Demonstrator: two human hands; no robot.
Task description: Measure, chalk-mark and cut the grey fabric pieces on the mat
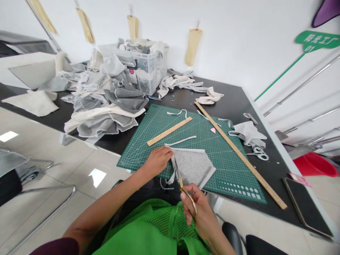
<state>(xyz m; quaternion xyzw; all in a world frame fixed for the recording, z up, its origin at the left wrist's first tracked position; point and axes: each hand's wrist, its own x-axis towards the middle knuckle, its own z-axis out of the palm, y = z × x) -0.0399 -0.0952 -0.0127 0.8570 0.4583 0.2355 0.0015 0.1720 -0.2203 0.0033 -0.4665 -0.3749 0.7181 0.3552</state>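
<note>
A grey piece of cloth (193,163) with a pale edging lies at the front of the green cutting mat (140,141). My left hand (158,160) pinches its upper left corner. In my right hand (198,205) is a pair of gold-handled scissors (181,181), fingers through the loops. Their blades point up and away along the cloth's left edge, where a narrow strip (172,177) hangs down over the mat's front edge. Just beyond the cloth is a loose thin strip (183,141), and past that a short wooden ruler (170,131).
A long wooden ruler (239,153) crosses the mat's right side. White-handled scissors (260,154), cloth scraps (248,132) and a phone (305,205) lie on the right. Piled cloth (106,117) and a full clear plastic bin (151,72) stand at the left and back.
</note>
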